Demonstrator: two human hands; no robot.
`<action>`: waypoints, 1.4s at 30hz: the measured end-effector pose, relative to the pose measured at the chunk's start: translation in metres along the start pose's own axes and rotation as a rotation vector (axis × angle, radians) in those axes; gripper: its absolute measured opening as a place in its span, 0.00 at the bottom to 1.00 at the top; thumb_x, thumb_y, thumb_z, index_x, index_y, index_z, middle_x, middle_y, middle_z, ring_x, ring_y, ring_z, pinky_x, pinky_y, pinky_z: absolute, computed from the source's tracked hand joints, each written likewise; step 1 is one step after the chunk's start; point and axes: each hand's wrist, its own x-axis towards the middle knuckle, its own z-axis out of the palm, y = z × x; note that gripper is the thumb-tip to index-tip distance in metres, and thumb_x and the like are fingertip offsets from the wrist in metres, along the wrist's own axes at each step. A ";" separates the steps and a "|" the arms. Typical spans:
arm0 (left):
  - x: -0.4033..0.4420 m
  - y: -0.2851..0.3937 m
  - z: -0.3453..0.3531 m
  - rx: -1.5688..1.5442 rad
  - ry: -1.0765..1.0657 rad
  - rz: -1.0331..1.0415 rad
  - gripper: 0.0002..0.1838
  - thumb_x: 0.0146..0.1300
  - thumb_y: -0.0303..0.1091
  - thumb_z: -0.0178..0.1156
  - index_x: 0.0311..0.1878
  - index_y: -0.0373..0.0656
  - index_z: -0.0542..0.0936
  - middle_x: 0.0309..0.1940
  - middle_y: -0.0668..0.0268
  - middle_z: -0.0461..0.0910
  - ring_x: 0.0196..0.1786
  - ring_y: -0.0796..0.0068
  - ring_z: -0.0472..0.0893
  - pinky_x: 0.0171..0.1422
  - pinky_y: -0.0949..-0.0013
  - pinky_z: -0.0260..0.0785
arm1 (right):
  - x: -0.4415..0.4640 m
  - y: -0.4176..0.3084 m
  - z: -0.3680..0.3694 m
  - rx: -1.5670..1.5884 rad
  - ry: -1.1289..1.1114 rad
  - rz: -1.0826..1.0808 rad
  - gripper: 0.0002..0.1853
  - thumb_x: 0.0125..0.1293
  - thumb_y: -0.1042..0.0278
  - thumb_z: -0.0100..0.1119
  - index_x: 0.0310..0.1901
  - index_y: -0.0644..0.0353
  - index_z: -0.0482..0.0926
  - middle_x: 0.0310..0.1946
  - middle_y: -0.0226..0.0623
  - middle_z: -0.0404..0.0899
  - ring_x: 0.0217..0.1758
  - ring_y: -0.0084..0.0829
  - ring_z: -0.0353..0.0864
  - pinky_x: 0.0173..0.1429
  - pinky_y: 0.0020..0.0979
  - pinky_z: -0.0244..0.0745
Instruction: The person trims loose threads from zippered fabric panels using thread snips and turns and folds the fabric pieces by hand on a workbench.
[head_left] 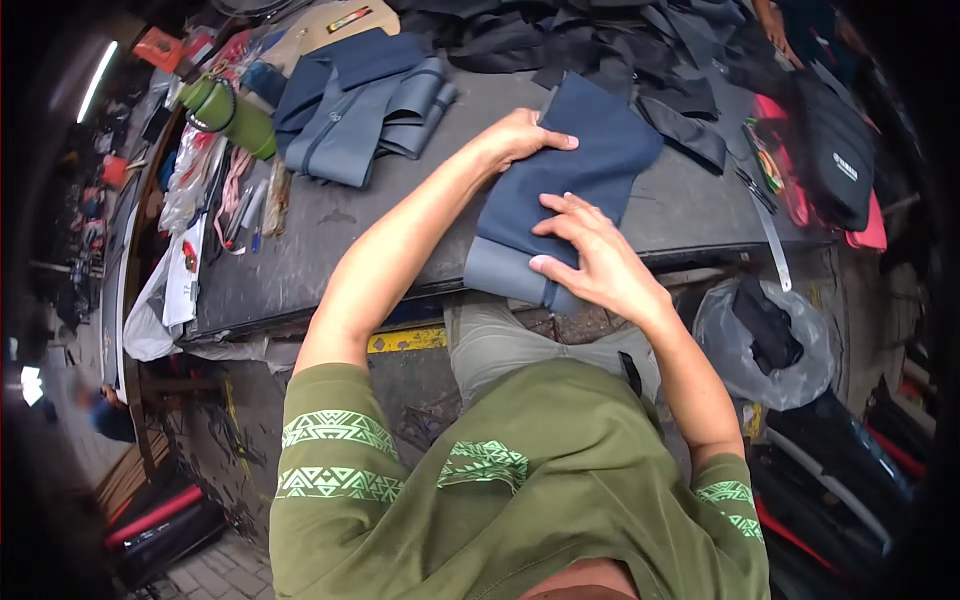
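A dark blue fabric piece point(575, 150) with a grey lower band point(500, 272) lies in front of me, its near end hanging past the table edge. At its upper left edge is my left hand point(520, 138), closed on the fabric with the thumb on top and some fingers hidden. My right hand point(592, 252) rests over the lower right part, fingers spread and bent. It grips nothing that I can see. To the left, a stack of similar blue and grey pieces point(355, 115) is on the table.
The dark worktable point(420, 205) carries black fabric strips point(560, 40) at the back. A green bottle point(228, 115) stands at left, scissors point(755, 190) and a metal ruler point(774, 245) at right. A clear plastic bag point(715, 340) hangs below. Another person's hand point(775, 28) shows at the far right.
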 end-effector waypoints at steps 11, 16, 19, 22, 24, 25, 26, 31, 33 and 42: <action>-0.086 0.101 -0.149 -0.065 0.454 0.032 0.27 0.55 0.40 0.81 0.52 0.33 0.84 0.42 0.56 0.89 0.40 0.65 0.90 0.48 0.60 0.86 | -0.005 0.070 -0.020 0.201 0.492 0.202 0.08 0.67 0.72 0.70 0.46 0.64 0.86 0.53 0.43 0.85 0.56 0.37 0.85 0.60 0.33 0.79; -0.136 0.158 -0.252 0.194 0.770 0.045 0.26 0.57 0.43 0.79 0.51 0.32 0.84 0.41 0.57 0.89 0.38 0.66 0.89 0.49 0.61 0.86 | -0.012 0.086 -0.002 0.105 0.629 0.147 0.10 0.64 0.76 0.72 0.46 0.64 0.85 0.49 0.43 0.85 0.54 0.39 0.85 0.60 0.34 0.79; -0.142 0.171 -0.353 0.460 0.901 0.046 0.25 0.61 0.42 0.75 0.54 0.34 0.84 0.40 0.58 0.89 0.37 0.69 0.89 0.48 0.63 0.85 | -0.010 0.088 0.002 -0.018 0.701 0.086 0.12 0.61 0.77 0.73 0.45 0.63 0.84 0.47 0.43 0.85 0.53 0.41 0.84 0.60 0.36 0.79; -0.133 0.167 -0.384 0.881 1.018 0.107 0.21 0.65 0.38 0.64 0.59 0.40 0.83 0.46 0.51 0.89 0.46 0.57 0.89 0.55 0.57 0.82 | -0.008 0.085 0.004 -0.081 0.689 0.059 0.11 0.60 0.77 0.74 0.43 0.63 0.84 0.46 0.43 0.85 0.52 0.43 0.84 0.58 0.38 0.79; -0.110 0.154 -0.386 1.495 1.135 0.166 0.25 0.67 0.37 0.59 0.66 0.44 0.81 0.54 0.47 0.87 0.56 0.49 0.87 0.63 0.52 0.79 | -0.007 0.086 0.006 -0.094 0.702 0.052 0.11 0.59 0.78 0.74 0.42 0.62 0.83 0.44 0.43 0.85 0.51 0.42 0.84 0.57 0.38 0.79; -0.098 0.138 -0.361 1.434 1.090 0.145 0.27 0.59 0.34 0.56 0.63 0.41 0.82 0.53 0.45 0.86 0.60 0.43 0.84 0.66 0.48 0.76 | -0.007 0.086 0.006 -0.093 0.705 0.051 0.11 0.59 0.78 0.74 0.42 0.62 0.83 0.44 0.42 0.85 0.51 0.42 0.84 0.57 0.38 0.79; -0.082 0.127 -0.337 1.406 1.061 -0.065 0.26 0.62 0.34 0.55 0.64 0.44 0.82 0.56 0.46 0.85 0.61 0.44 0.84 0.68 0.48 0.75 | -0.007 0.085 0.006 -0.093 0.709 0.048 0.10 0.58 0.78 0.74 0.41 0.62 0.83 0.43 0.42 0.85 0.51 0.42 0.84 0.56 0.38 0.79; 0.007 -0.004 -0.238 1.142 0.920 -0.396 0.35 0.75 0.53 0.48 0.84 0.67 0.57 0.85 0.54 0.48 0.84 0.29 0.48 0.72 0.09 0.42 | -0.007 0.085 0.007 -0.162 0.704 0.005 0.08 0.61 0.81 0.70 0.41 0.62 0.84 0.41 0.41 0.85 0.49 0.44 0.83 0.55 0.40 0.79; 0.020 -0.027 -0.205 1.057 0.868 -0.511 0.39 0.77 0.63 0.45 0.86 0.69 0.49 0.88 0.58 0.37 0.85 0.27 0.38 0.70 0.05 0.33 | -0.008 0.080 0.005 -0.165 0.690 0.018 0.07 0.62 0.80 0.69 0.42 0.63 0.85 0.41 0.41 0.85 0.49 0.45 0.83 0.56 0.40 0.78; 0.055 -0.027 -0.229 1.025 1.005 -0.451 0.37 0.81 0.56 0.42 0.87 0.65 0.43 0.87 0.55 0.46 0.82 0.24 0.50 0.75 0.15 0.47 | -0.006 0.077 0.009 -0.244 0.647 0.011 0.05 0.63 0.75 0.70 0.40 0.60 0.84 0.38 0.38 0.85 0.47 0.45 0.84 0.55 0.41 0.80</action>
